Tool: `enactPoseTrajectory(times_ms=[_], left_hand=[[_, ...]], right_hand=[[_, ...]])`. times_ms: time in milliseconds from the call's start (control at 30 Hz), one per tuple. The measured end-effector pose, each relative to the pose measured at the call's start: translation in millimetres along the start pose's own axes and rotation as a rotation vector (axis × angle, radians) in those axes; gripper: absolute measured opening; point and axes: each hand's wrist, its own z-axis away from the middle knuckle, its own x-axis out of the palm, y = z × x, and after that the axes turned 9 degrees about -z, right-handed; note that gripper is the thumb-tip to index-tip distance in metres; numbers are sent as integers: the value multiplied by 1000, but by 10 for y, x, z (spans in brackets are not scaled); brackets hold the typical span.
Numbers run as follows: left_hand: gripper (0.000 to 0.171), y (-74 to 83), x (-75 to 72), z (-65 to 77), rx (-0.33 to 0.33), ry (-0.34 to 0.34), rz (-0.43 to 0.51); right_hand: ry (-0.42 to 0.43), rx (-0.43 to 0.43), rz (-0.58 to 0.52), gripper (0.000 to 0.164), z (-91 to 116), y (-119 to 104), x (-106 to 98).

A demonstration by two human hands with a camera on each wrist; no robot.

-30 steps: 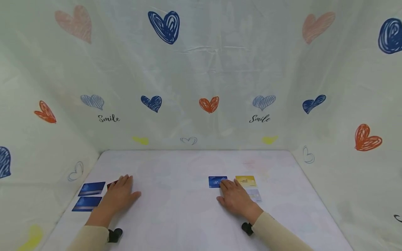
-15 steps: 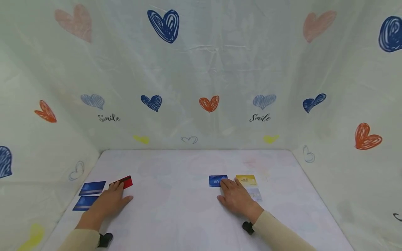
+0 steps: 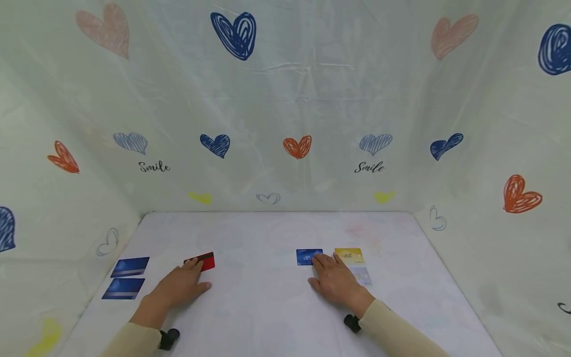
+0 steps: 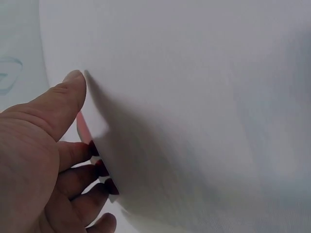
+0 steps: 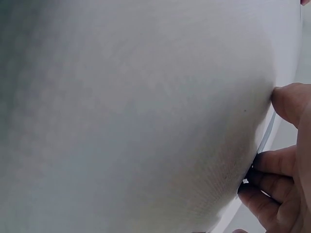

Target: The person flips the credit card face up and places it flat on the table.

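My left hand (image 3: 178,286) lies over a red card with a black stripe (image 3: 208,262), its fingertips pressing on the left part of it. The thumb stands out to the right, off the card. In the left wrist view the fingertips (image 4: 99,167) touch the thin card from above. Farther right, my right hand (image 3: 334,282) rests its fingertips on the lower right corner of a blue card with white lettering (image 3: 305,257). Close to that hand are a yellow card (image 3: 351,255) and a pale card (image 3: 363,276), which it partly covers.
Two blue striped cards (image 3: 130,267) lie one in front of the other near the left edge of the white table (image 3: 254,307). White sheeting printed with hearts (image 3: 296,148) hangs behind the table and along both sides.
My left hand first shifted left, baring more of the red card, then slid the card to the right over the table. The right hand and its cards have stayed put.
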Motion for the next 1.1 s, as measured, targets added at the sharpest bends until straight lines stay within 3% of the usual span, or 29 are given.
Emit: enactPoseTrajectory(times_ms=[167,500,733,967,1100], left_hand=[[82,254,-10,0,28,-19,26],[86,776,109,13,111,7,63],[81,1064,183,45,219,47,108],[83,1350,200,70,242,49,33],[82,1427,231,84,257,57,8]], right_hand=[[2,-8,6,67,2,-2,-3],[-14,-8,0,68,5,-12,-26],[-9,-21,18,67,-13,-21,-42],[10,-49,92,65,-31,-26,-50],[-9,-41,125,66,-44,-27,-48]])
